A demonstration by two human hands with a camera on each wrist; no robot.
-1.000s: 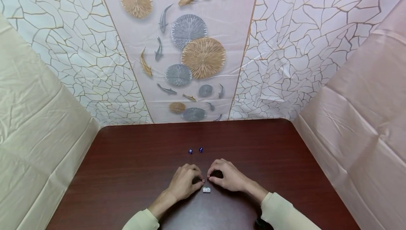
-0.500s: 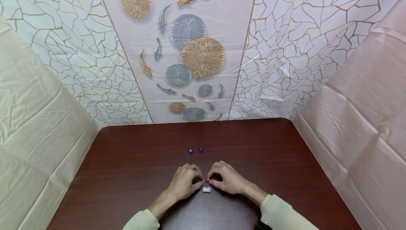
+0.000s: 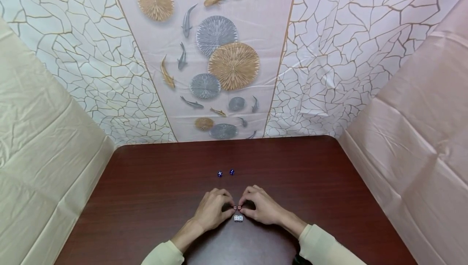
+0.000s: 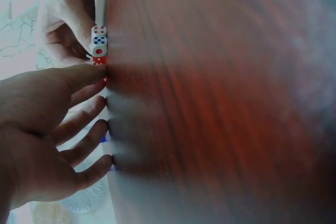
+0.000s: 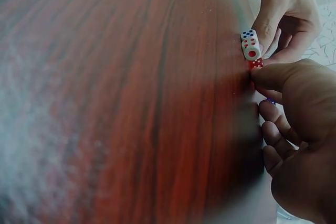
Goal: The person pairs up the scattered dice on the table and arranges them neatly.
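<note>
Thumb and index finger of my left hand [image 3: 213,210] pinch a small red die [image 3: 235,208] on the table. From the other side my right hand [image 3: 260,206] pinches a second red die [image 3: 239,207] the same way. The two red dice stand side by side, touching or nearly so. Just on the near side of them, a pair of white dice [image 3: 238,218] sits together. In the right wrist view the white dice [image 5: 250,45] partly cover the red ones [image 5: 256,63], and the thumb hides more of them.
Two blue dice [image 3: 219,174] lie apart from each other beyond the hands. The dark red-brown wooden table [image 3: 153,184] is walled by a patterned cloth [image 3: 234,106] at the back and plain cloths at both sides. A black object [image 3: 301,259] shows by the right sleeve.
My right hand has drawn its red die slightly toward me and to the left, up beside the other red die. The left hand has stayed almost still.
</note>
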